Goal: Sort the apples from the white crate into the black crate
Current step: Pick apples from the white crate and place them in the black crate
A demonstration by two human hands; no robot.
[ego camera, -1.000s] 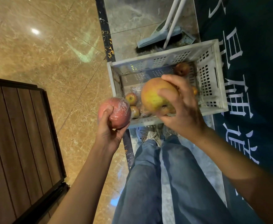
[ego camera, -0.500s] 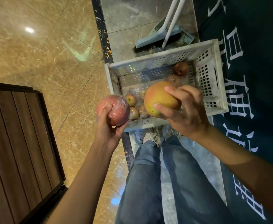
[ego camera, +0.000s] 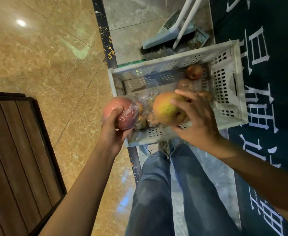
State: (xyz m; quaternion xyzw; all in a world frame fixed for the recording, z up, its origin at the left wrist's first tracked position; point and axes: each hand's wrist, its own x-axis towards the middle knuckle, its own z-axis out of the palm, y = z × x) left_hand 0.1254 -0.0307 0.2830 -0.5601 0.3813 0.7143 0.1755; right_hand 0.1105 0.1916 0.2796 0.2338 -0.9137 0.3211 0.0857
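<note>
The white crate (ego camera: 225, 86) stands on the floor ahead of my legs, with several apples (ego camera: 194, 72) inside, some under clear plastic wrap. My left hand (ego camera: 113, 129) grips a red apple wrapped in plastic film (ego camera: 122, 111) just outside the crate's left near corner. My right hand (ego camera: 195, 120) holds a large yellow-orange apple (ego camera: 165, 108) above the crate's near side, fingers curled round it. The black crate is not in view.
A wooden-slatted panel with a dark frame (ego camera: 17, 159) lies at the lower left. A broom and dustpan (ego camera: 173, 31) stand behind the crate. A dark mat with white characters (ego camera: 267, 116) covers the floor on the right. Polished tan tiles (ego camera: 46, 57) spread to the left.
My right hand has turned the yellow-orange apple and carried it slightly lower and left, toward the red one. My left hand has barely moved.
</note>
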